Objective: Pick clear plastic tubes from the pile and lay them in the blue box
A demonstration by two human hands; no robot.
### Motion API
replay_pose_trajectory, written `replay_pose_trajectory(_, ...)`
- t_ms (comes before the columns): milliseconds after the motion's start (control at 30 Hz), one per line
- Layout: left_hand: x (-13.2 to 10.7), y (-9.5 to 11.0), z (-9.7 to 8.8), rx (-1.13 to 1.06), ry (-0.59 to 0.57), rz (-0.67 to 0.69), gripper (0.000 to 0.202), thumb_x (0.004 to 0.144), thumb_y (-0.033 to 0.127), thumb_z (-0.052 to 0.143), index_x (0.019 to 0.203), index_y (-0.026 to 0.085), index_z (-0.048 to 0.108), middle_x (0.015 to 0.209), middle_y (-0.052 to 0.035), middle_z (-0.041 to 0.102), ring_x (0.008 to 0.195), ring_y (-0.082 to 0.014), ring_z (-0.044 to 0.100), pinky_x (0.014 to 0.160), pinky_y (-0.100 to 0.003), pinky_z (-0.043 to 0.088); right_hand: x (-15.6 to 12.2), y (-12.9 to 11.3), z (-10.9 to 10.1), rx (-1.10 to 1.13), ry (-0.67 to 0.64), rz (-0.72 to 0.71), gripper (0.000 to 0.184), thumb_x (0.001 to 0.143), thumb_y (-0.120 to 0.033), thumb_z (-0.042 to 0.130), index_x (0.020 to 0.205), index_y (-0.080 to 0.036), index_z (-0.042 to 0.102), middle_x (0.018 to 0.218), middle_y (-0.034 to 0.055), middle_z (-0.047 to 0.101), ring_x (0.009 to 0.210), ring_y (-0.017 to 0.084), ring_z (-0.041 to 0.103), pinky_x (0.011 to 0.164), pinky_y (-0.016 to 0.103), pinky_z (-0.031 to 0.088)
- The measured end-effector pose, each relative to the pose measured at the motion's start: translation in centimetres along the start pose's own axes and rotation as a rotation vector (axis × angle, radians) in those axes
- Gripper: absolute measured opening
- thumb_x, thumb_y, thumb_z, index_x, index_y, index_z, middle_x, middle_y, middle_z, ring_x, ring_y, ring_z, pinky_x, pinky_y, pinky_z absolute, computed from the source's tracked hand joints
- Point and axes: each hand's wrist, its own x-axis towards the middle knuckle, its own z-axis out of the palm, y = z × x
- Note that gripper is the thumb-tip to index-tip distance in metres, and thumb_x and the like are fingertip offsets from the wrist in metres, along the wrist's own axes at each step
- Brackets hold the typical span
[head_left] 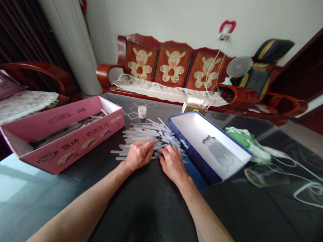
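A loose heap of thin, whitish translucent tubes lies on the dark table, some with dark ends. My left hand is over the near left part of the heap, thumb and fingers pinched together. Close beside it, my right hand rests at the heap's near right side with its fingers curled in. Whatever the fingertips hold is too small and blurred to make out. To the right, a blue box with a white inside contains a neat row of dark-tipped clear sticks. A pink carton on the left holds more tubes.
Behind the heap stands a small white cup. A small gold-coloured box is beyond the blue box. Right of it lie a green-and-white plastic packet, a clear round container and a white cable. A wooden sofa stands beyond the table.
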Motion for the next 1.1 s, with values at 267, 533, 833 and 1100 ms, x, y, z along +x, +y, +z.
replay_pose_trajectory(267,0.4,0.8,-0.2,-0.142,-0.043,0.109,0.029,0.09,0.019,0.049,0.118,0.015,0.055,0.113,-0.0122,0.06,0.101,-0.0193,0.059,0.087,-0.032,0.051,0.5,0.5,0.1,0.365,0.195,-0.045,0.02,0.09,-0.014,0.044,0.105,-0.018,0.057,0.098,0.0088,0.065,0.093,0.021,0.061,0.084,0.034,0.048)
replay_pose_trajectory(533,0.1,0.7,0.1,-0.182,-0.019,0.081,0.021,0.091,0.018,0.049,0.111,0.016,0.055,0.1,-0.0085,0.063,0.092,-0.0151,0.061,0.083,-0.028,0.052,0.7,0.2,-0.4,0.769,0.241,0.176,0.013,0.085,-0.023,0.054,0.091,-0.02,0.065,0.087,0.0027,0.07,0.077,0.016,0.065,0.074,0.028,0.051)
replay_pose_trajectory(833,0.1,0.4,0.0,-0.075,0.04,0.041,0.019,0.092,0.021,0.048,0.109,0.016,0.054,0.089,-0.0067,0.064,0.08,-0.0152,0.061,0.074,-0.026,0.051,0.8,0.9,-0.2,1.041,0.268,0.339,0.019,0.082,-0.035,0.06,0.09,-0.019,0.064,0.083,0.0035,0.072,0.077,0.017,0.068,0.075,0.029,0.054)
replay_pose_trajectory(1100,0.3,-0.3,-0.2,0.008,0.106,0.0,0.018,0.088,0.022,0.053,0.105,0.018,0.059,0.091,-0.0073,0.064,0.083,-0.0173,0.059,0.077,-0.03,0.049,0.7,4.7,-0.8,0.773,0.589,0.489,0.024,0.082,-0.036,0.057,0.094,-0.017,0.064,0.079,0.0046,0.07,0.068,0.016,0.065,0.067,0.029,0.053)
